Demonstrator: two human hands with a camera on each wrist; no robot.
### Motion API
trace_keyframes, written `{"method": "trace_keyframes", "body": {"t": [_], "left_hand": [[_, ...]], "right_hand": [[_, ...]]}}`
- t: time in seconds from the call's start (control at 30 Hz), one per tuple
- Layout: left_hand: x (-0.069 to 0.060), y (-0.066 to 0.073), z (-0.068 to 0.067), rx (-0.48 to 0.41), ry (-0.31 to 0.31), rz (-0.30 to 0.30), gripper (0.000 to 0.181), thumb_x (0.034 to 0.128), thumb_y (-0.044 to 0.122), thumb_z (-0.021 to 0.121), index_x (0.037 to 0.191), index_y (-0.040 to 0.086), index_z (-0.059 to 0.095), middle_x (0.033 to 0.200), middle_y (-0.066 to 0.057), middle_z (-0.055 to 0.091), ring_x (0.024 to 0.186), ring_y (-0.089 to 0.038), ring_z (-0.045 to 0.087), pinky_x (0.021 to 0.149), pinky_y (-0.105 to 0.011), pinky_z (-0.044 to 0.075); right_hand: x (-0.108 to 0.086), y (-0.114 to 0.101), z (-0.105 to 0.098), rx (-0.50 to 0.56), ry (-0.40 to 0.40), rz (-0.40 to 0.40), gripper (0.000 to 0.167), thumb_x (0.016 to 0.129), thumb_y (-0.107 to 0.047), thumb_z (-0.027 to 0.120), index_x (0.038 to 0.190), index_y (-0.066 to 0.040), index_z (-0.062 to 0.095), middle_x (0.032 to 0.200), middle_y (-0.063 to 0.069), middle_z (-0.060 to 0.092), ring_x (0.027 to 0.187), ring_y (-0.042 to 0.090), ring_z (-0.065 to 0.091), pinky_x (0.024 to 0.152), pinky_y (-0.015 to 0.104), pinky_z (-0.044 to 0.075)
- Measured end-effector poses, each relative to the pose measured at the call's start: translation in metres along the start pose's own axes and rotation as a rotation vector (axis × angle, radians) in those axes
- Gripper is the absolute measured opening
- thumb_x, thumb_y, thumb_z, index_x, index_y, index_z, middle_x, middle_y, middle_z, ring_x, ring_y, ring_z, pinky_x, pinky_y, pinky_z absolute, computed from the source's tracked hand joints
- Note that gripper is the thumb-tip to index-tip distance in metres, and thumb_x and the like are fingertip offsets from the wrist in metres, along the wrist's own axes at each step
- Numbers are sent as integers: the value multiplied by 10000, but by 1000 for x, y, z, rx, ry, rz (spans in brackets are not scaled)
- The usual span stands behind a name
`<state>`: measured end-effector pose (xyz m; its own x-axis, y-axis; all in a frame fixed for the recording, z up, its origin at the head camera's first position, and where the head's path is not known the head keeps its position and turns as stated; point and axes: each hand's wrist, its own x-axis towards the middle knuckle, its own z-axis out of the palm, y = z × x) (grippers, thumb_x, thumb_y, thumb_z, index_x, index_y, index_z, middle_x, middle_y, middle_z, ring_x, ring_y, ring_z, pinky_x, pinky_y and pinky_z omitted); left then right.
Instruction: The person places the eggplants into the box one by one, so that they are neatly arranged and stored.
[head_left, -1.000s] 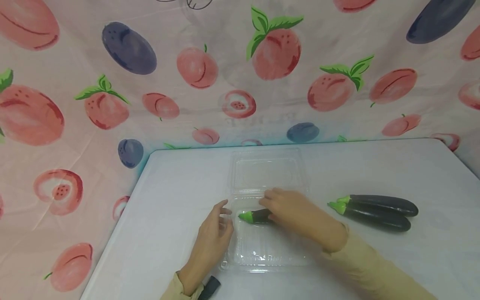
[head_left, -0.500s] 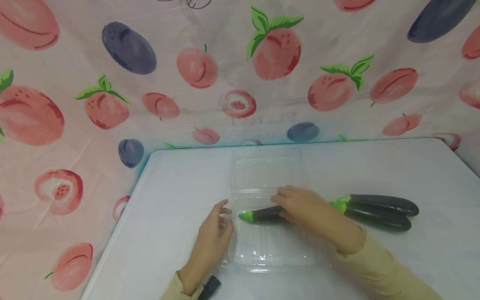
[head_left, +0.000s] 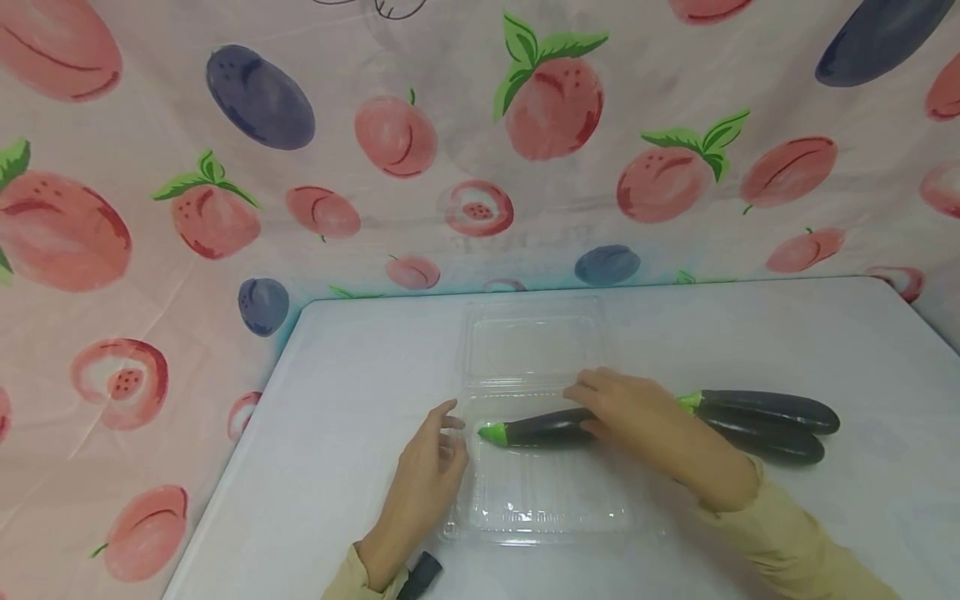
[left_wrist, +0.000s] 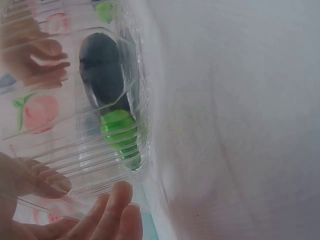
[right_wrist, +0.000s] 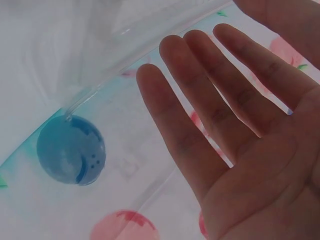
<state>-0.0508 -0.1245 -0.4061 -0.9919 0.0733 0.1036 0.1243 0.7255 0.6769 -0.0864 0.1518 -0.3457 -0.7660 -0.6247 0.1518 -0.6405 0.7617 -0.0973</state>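
Fingers (right_wrist: pixel 195 87) of a person's right hand (head_left: pixel 630 417) stretch straight and apart above the rounded end of an eggplant (head_left: pixel 540 429) lying inside a clear plastic box (head_left: pixel 551 500), stem pointing left. The left hand (head_left: pixel 423 467), its fingers loosely bent, rests at the box's left edge. The lid (head_left: pixel 532 346) lies folded back on a white counter (head_left: pixel 360 367), two more eggplants (head_left: pixel 765 437) to the right. Fruit-printed cloth (head_left: pixel 427 50) hangs behind.

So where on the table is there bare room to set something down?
Free table: left of the left hand; behind the two eggplants, right of the lid. Crowded: the box, where a third eggplant lies partly hidden by the right hand.
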Motion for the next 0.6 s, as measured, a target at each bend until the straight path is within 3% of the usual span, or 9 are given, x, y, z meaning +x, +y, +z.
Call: {"method": "trace_keyframes", "body": {"t": [0.6], "left_hand": [[0,-1,0,-3,-4,-1,496,970,147,564,1448,106,440,1208,-9,652,957,-105,642,821,-315,566]], "right_hand": [[-17,16,0,2,12,57,386,795,-134,824,1148,-66,683,1108,91,680,1024,257,664,851,415,576]]}}
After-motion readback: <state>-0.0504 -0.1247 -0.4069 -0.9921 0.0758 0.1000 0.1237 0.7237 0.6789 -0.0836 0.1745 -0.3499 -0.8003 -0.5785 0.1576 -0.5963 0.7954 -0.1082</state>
